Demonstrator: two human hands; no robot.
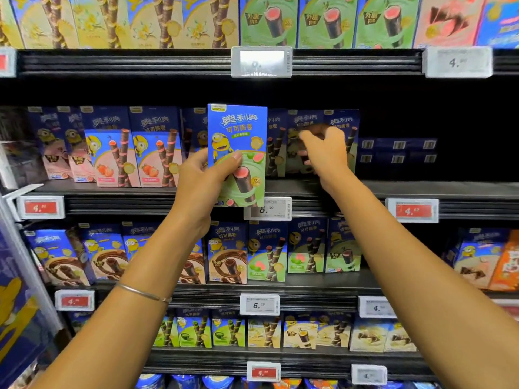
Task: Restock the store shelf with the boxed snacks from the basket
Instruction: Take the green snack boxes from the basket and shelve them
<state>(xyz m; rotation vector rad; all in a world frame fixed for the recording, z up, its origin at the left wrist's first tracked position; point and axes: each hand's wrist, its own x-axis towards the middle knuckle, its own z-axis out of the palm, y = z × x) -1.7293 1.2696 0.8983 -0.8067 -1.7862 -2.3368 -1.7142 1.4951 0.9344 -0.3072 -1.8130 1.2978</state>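
My left hand (203, 182) grips a blue and green snack box (238, 136) with a yellow cartoon figure, holding it upright in front of the middle shelf (393, 189). My right hand (323, 153) reaches into that shelf, its fingers curled round the top part of a matching green box (344, 122) standing in the row there. Pink strawberry boxes (134, 147) of the same brand stand to the left on this shelf. The basket is out of view.
Right of the green boxes the middle shelf holds low dark blue packs (398, 151) lying flat, with dark room above them. Shelves above and below are full of similar boxes. Price tags (268, 209) line the shelf edges. A metal upright (16, 242) runs down the left.
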